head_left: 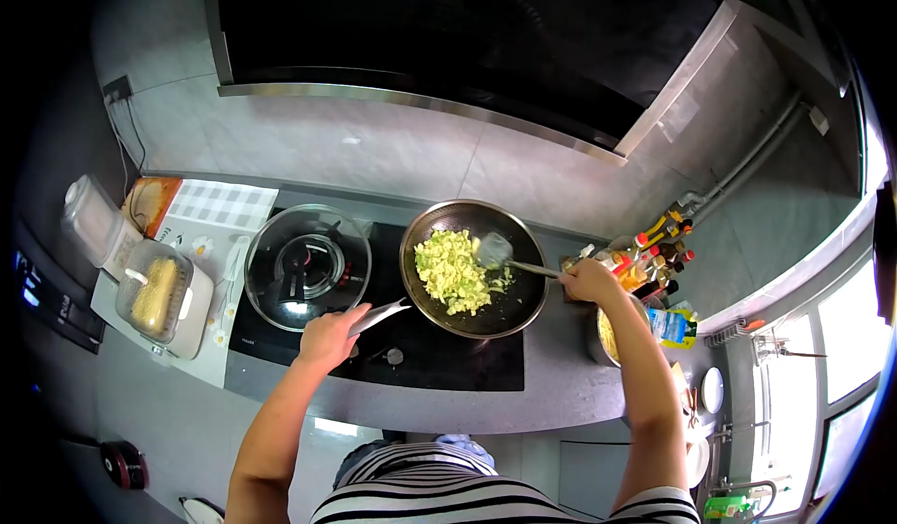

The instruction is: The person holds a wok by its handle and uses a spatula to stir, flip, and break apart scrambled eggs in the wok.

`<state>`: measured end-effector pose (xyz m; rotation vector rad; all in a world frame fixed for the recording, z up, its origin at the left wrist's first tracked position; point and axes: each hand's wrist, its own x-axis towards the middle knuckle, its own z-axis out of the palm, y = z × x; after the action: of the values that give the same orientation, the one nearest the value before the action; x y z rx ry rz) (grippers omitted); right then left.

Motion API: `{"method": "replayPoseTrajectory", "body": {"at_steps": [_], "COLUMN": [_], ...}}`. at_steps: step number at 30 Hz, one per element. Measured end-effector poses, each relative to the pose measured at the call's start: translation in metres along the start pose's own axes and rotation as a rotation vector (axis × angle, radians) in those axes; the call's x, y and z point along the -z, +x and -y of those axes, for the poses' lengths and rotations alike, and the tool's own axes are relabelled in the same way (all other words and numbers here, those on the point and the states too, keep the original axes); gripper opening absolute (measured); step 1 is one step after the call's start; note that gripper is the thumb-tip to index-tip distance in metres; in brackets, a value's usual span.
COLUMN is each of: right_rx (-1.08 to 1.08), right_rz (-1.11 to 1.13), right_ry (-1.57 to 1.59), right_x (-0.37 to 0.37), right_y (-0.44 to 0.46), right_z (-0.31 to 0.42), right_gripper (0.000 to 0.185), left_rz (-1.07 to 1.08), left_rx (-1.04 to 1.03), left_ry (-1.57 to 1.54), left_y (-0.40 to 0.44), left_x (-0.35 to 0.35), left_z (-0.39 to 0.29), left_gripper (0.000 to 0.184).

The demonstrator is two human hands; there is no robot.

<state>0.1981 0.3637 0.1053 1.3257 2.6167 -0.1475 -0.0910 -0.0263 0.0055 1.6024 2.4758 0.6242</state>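
My left hand (327, 339) is closed around the silver handle (379, 316) of a dark wok (519, 302). The wok sits on the right side of a black cooktop (448, 365). Chopped yellow and pale green food, like scrambled egg with vegetable, (455, 270) lies mostly in its left half. My right hand (590, 281) grips a spatula (533, 268) by its handle. The spatula's broad blade rests inside the wok, against the right edge of the food.
A glass lid (308, 311) lies on the cooktop's left side. Farther left stands a clear-sided container (161, 300) with yellow contents. Sauce bottles (645, 255) crowd the right, near a pot (603, 345) partly behind my forearm. A range hood (448, 96) overhangs the back.
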Motion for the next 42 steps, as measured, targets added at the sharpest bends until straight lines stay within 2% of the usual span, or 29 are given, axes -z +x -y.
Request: {"method": "replayPoseTrajectory", "body": {"at_steps": [5,8,11,14,18,22,25,26,29,33,35,38,40,42], "right_rx": [0.271,0.448,0.639,0.708,0.710,0.631,0.459,0.425,0.336,0.210,0.241,0.342,0.393,0.353], "right_rz": [-0.099,-0.216,-0.329,-0.361,-0.502,-0.551,-0.388,-0.338,-0.390,-0.462,-0.512,-0.472,-0.448,-0.421], "right_ry": [0.006,-0.148,-0.169,-0.168,-0.290,-0.350,-0.400,-0.426,-0.272,-0.187,-0.148,-0.050,0.003,0.007], "right_x": [0.018,0.028,0.030,0.032,0.039,0.064,0.054,0.044,0.000,-0.021,-0.037,-0.059,-0.052,-0.039], "right_y": [0.008,0.007,0.001,-0.020,-0.065,-0.123,-0.150,-0.151,-0.127,-0.109,-0.102,-0.104,-0.118,-0.129], "right_z": [0.060,0.066,0.064,0.064,0.054,0.053,0.061,0.066,0.067,0.077,0.085,0.082,0.065,0.049], "right_gripper": [0.031,0.030,0.031,0.039,0.045,0.038,0.042,0.045,0.048,0.045,0.048,0.048,0.047,0.047], "left_rz": [0.006,0.013,0.000,-0.020,0.012,0.034,0.001,0.005,0.016,0.035,0.045,0.037,0.017,0.027], "left_rx": [0.007,0.016,0.016,-0.001,0.027,0.040,0.029,0.027,0.027,0.041,0.043,0.027,0.009,0.029], "left_ry": [-0.002,0.003,0.015,0.015,0.022,0.043,0.038,0.034,0.030,0.043,0.041,0.033,0.026,0.029], "left_y": [0.001,0.001,0.001,-0.001,-0.001,-0.001,-0.001,-0.002,-0.002,0.001,0.001,-0.001,0.000,-0.001], "left_x": [0.002,-0.001,-0.002,-0.003,-0.002,-0.003,-0.007,-0.007,-0.006,-0.004,-0.006,-0.005,-0.005,-0.001], "left_z": [0.000,-0.001,0.000,-0.002,-0.005,-0.005,-0.003,-0.002,-0.002,-0.003,-0.002,0.001,0.000,-0.004], "left_gripper": [0.056,0.056,0.056,0.056,0.057,0.058,0.059,0.059,0.059,0.060,0.060,0.060,0.058,0.056]}}
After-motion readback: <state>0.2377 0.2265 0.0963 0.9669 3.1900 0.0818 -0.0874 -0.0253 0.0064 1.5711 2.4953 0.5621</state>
